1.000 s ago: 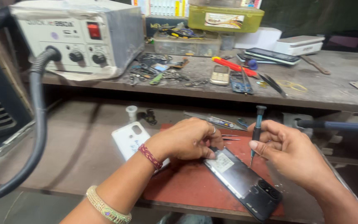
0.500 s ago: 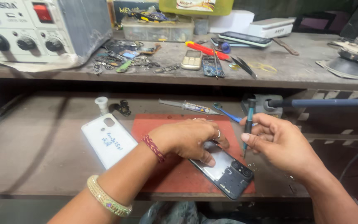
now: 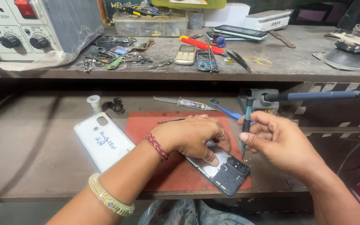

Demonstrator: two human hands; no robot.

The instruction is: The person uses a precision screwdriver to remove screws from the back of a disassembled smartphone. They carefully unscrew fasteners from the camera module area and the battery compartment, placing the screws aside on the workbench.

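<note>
An opened smartphone with its back removed lies on a red work mat, camera end toward the lower right. My left hand presses down on the phone's upper part, fingers curled over it. My right hand holds a small dark-handled screwdriver upright, its tip just beside the phone's camera corner. The phone's white back cover lies flat to the left of the mat.
On the lower shelf are a syringe of paste, a blue tool, a small white cap and a soldering iron in its stand. The upper shelf holds a power supply unit, a keypad phone, circuit boards and tools.
The view has shifted down and closer. My left hand has settled more firmly on the phone, and the screwdriver tip has come down next to its camera corner.
</note>
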